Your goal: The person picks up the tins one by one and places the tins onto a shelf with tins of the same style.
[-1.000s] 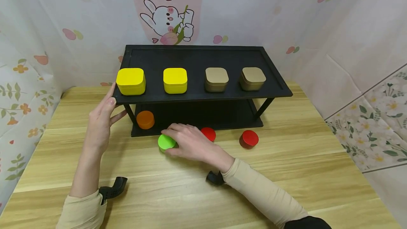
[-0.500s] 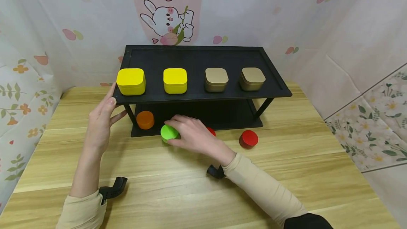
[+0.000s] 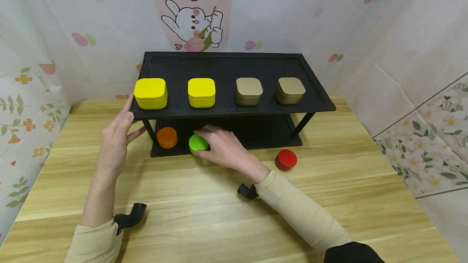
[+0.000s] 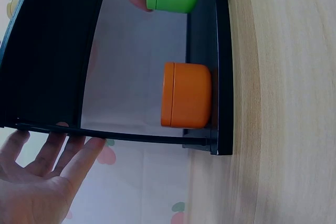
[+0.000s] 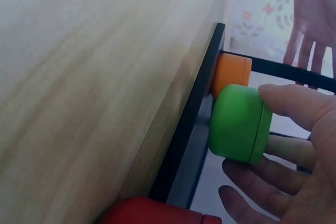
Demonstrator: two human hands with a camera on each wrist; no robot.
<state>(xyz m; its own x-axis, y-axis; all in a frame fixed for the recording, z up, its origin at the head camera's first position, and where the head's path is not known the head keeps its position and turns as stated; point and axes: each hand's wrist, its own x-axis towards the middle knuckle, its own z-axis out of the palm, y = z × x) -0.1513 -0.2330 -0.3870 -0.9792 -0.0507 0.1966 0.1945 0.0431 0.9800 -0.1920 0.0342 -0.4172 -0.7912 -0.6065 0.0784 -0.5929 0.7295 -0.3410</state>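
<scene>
Green container [image 3: 198, 144] pinched between thumb and fingers of the right grip [image 3: 224, 148], centre of the frame, at the front of the black rack's [image 3: 223, 64] lower shelf [image 3: 263, 135]; contact with that shelf cannot be confirmed. Orange container [image 3: 167, 138] on the shelf, just left. Left grip [image 3: 117, 133], fingers extended, touches the rack's left end. Above: two yellow containers [image 3: 202, 92], two tan containers [image 3: 249, 91]. Red container [image 3: 286, 160] on the worktop [image 3: 183, 222], right of centre.

Free room inside right post [image 3: 304, 123], under upper shelf [image 3: 226, 66], behind red jar [image 3: 286, 160]
</scene>
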